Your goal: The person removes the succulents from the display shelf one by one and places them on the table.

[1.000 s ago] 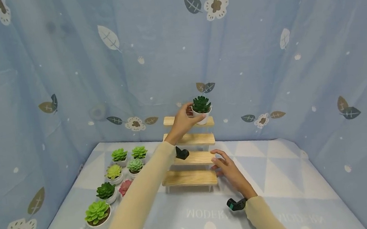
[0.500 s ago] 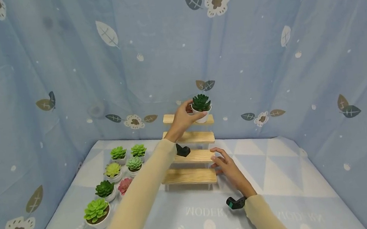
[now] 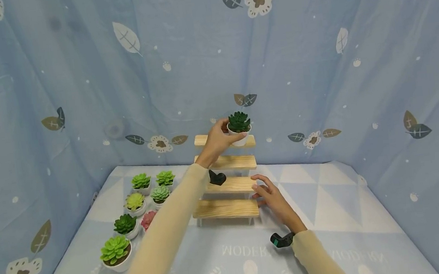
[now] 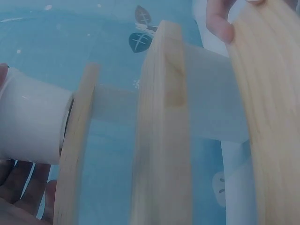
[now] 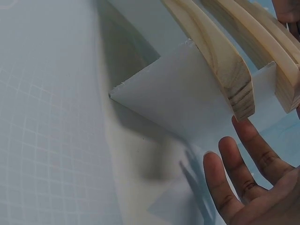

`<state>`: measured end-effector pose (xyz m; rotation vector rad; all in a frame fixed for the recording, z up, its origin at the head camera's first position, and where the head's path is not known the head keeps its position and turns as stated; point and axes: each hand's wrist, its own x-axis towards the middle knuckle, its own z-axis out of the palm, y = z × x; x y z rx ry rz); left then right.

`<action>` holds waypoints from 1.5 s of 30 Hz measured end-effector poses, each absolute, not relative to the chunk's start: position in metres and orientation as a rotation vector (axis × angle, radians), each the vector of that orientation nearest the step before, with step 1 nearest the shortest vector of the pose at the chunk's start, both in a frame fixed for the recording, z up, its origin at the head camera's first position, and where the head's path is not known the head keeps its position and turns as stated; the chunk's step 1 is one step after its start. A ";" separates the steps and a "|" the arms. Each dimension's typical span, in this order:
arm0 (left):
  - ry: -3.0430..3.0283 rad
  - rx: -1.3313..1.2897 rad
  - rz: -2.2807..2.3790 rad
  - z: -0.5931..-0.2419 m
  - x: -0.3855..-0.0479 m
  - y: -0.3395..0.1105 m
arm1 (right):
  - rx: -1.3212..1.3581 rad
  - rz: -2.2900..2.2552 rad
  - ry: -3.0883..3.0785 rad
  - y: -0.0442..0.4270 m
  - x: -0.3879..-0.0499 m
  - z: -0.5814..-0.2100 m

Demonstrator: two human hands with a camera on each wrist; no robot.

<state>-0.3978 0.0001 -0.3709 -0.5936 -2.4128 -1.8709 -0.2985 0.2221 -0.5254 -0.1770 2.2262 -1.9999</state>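
My left hand (image 3: 217, 142) grips the white pot (image 4: 35, 119) of a dark green succulent (image 3: 239, 121) at the right end of the top plank (image 3: 202, 140) of a wooden tiered shelf stand (image 3: 227, 208). In the left wrist view the pot's base is against that plank; whether it rests flat I cannot tell. My right hand (image 3: 274, 198) holds the right end of a lower plank, thumb and index finger at its corner. Its other fingers (image 5: 243, 176) extend beneath, near the lowest plank's end (image 5: 241, 96).
Left of the stand are several potted succulents: light green ones (image 3: 114, 250), a dark green one (image 3: 125, 224) and a pink one (image 3: 147, 219) partly behind my left sleeve (image 3: 169, 233). A patterned cloth (image 3: 322, 252) covers the table. A blue curtain (image 3: 181, 82) hangs close behind the stand.
The left hand and the potted succulent have shifted very slightly left along the top plank. The right hand stays in place on the stand. The head view has tilted up a little.
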 end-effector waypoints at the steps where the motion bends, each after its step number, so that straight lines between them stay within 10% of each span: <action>1: -2.408 -0.597 -1.868 -0.370 -0.397 -0.001 | -0.175 -2.001 2.228 0.222 -0.299 -0.525; 45: -2.482 -0.741 -1.703 -0.383 -0.339 -0.100 | -0.199 -2.003 2.290 0.220 -0.296 -0.526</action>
